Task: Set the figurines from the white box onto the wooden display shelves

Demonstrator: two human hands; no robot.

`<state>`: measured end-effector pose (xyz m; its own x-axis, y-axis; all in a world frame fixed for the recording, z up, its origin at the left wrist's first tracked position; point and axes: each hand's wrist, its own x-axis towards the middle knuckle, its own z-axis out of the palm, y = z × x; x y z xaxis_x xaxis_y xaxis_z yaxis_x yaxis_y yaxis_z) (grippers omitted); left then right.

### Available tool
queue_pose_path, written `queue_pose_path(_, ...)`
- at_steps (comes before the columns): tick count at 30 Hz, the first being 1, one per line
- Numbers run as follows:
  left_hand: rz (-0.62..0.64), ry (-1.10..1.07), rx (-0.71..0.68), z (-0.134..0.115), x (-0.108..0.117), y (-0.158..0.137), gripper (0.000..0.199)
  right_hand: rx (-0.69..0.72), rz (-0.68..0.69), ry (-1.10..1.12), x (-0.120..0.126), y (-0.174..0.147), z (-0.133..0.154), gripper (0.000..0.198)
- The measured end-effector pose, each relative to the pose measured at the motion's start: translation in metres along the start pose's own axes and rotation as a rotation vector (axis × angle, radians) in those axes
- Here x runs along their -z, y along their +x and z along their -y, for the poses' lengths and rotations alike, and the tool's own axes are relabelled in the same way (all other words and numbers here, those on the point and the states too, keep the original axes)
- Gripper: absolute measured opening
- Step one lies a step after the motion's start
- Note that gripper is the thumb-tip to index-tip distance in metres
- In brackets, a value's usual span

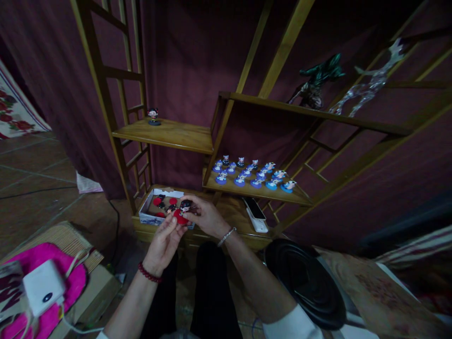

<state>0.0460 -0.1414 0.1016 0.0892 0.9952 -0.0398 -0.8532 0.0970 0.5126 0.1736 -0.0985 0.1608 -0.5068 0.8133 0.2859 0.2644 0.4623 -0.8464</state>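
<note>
A small black-haired figurine (185, 206) on a round red base (180, 217) is held between both hands, above the near edge of an open box. My left hand (168, 234) pinches the red base from below, on its left side. My right hand (205, 216) grips the figurine from the right, its fingers around the upper part. Behind the hands, the white open box (147, 218) holds several more figurines with red bases, lying about in it. Part of the box is hidden by my hands.
Several purple- and blue-based figurines (240, 180) stand in rows on a middle shelf (298, 195). One figurine (153, 116) stands on the upper left shelf (169, 134). A phone (254, 207) lies on the lower right. A black stool (305, 282) is right; a white power bank (44, 287), left.
</note>
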Motion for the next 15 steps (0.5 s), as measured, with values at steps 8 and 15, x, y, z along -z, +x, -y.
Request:
queue_pose_path(8,0.019,0.026,-0.007,-0.0003,0.0017,0.0008,0.017,-0.006,-0.013,0.013,-0.001,0.0008,-0.0036,0.036)
queue_pose_path(15,-0.012,0.016,-0.009,0.0005,0.0015,0.0009,0.016,-0.045,0.005,0.136,-0.0039,-0.0007,-0.002,0.031)
